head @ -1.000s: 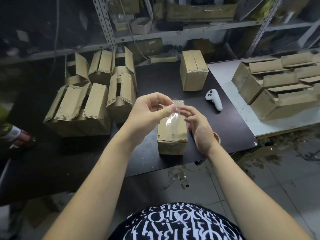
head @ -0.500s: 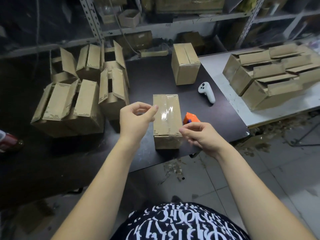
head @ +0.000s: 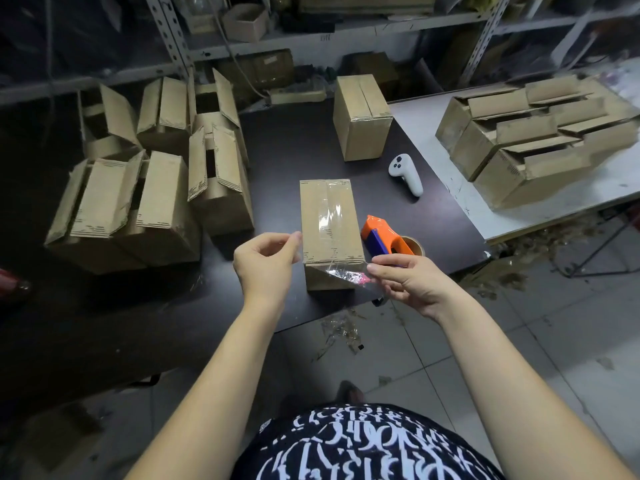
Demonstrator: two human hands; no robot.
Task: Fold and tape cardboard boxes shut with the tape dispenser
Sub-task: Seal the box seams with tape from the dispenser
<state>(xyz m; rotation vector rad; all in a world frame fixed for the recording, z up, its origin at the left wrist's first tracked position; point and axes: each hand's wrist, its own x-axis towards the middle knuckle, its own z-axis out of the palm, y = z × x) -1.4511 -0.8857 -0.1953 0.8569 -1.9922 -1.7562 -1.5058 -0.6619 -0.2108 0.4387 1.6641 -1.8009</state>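
A closed cardboard box (head: pixel 329 220) stands near the front edge of the dark table (head: pixel 287 150), with a strip of clear tape along its top seam. A piece of clear tape (head: pixel 341 271) stretches across the box's near face between my two hands. My left hand (head: pixel 265 261) pinches one end of the tape at the box's left top corner. My right hand (head: pixel 401 280) pinches the other end at the box's lower right. The orange and blue tape dispenser (head: pixel 384 237) lies on the table just right of the box, partly behind my right hand.
Several open-flapped boxes (head: pixel 138 195) crowd the table's left side. Another closed box (head: pixel 360 116) stands at the back. A white controller (head: pixel 407 173) lies right of centre. More boxes (head: pixel 533 133) are piled on the white table (head: pixel 450 188) at right. Tape scraps litter the floor.
My hands have moved apart and down from above the box. The tape piece is now stretched between them across the box's near end.
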